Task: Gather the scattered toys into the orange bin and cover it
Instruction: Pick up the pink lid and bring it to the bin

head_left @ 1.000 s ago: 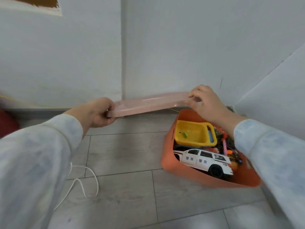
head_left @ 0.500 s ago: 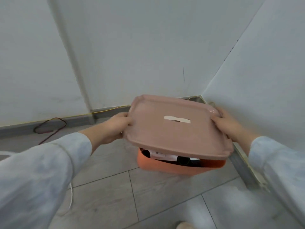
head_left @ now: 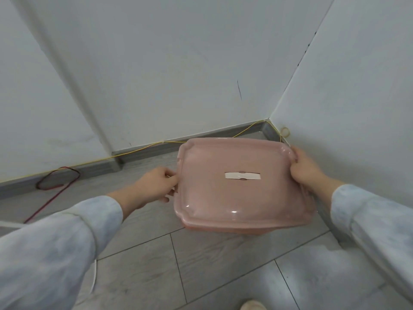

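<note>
On the floor by the corner, pink lid (head_left: 241, 198) covers the orange bin (head_left: 225, 229) (barely visible); left hand (head_left: 154, 186) grips its left edge. Right hand (head_left: 307, 171) clamps the right edge.

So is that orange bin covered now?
Covered: the pink lid hides all but a sliver of the bin. Whether it's fully seated, cannot tell.

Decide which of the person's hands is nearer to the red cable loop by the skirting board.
Left. The left hand grips the pink lid's left edge, on the red cable loop's side; the right hand holds the far edge.
</note>
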